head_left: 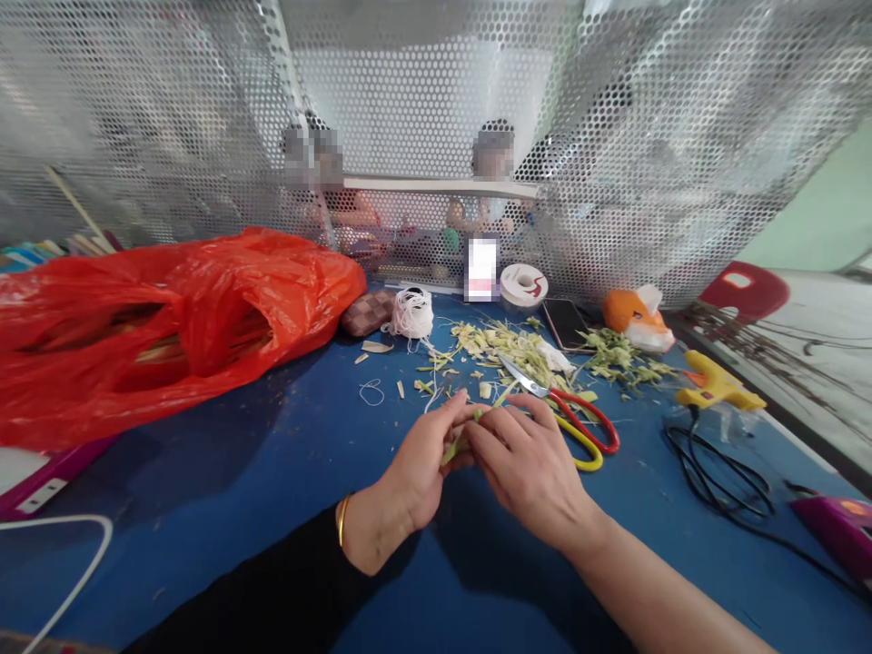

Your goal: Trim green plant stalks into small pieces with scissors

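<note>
My left hand point(423, 459) and my right hand point(521, 452) meet above the blue table point(272, 509), both closed around a small pale green strip point(455, 447) that shows between the fingers. A gold bangle point(342, 520) circles my left wrist. Just beyond my right hand lie scissors point(584, 425) with red and yellow handles, their blades on a pile of green-yellow scraps point(508, 352). A ball of white string point(412, 315) sits behind the hands, with a loose strand trailing toward them.
A red plastic bag point(170, 318) fills the left side, beside a checkered pouch point(368, 313). Toward the back are a white spool point(523, 285), a phone point(565, 324) and an orange-white object point(637, 318). A yellow glue gun point(718, 381) with black cable point(722, 481) lies right.
</note>
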A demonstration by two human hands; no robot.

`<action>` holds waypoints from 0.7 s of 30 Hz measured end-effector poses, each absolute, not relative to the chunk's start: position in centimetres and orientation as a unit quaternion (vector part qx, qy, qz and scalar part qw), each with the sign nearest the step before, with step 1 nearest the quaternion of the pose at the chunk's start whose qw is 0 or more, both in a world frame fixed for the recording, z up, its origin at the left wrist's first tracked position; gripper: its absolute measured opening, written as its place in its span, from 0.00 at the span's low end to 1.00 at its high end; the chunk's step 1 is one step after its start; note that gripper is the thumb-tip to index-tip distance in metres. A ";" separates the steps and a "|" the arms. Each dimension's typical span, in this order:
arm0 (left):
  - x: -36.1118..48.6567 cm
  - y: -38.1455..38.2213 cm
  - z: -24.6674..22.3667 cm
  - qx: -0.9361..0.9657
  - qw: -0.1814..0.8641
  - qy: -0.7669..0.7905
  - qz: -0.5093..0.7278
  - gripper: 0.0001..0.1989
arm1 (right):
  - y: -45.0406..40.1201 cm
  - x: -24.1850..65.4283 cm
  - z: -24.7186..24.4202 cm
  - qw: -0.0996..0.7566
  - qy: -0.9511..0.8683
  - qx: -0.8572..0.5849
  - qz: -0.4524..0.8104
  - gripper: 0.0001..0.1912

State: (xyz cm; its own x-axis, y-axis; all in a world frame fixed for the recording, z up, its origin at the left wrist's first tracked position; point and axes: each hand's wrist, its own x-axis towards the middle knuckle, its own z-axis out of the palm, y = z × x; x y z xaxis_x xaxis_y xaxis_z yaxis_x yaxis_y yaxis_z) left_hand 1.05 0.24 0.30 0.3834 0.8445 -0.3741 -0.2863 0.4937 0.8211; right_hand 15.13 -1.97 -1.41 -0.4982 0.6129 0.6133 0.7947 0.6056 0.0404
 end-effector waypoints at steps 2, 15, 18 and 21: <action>1.0 0.3 0.2 0.320 0.768 0.410 0.374 0.19 | -2.0 15.1 -1.4 0.301 -0.841 -0.420 -0.160 0.09; 1.1 0.4 0.6 0.370 0.747 0.406 0.374 0.15 | -2.1 15.2 -0.9 0.473 -0.698 -0.535 0.054 0.07; 1.1 0.4 0.4 0.377 0.739 0.407 0.382 0.14 | -2.0 15.3 -0.9 0.509 -0.661 -0.538 0.120 0.07; 1.2 0.6 0.1 0.384 0.726 0.416 0.390 0.14 | -2.0 15.2 -0.9 0.525 -0.632 -0.546 0.164 0.07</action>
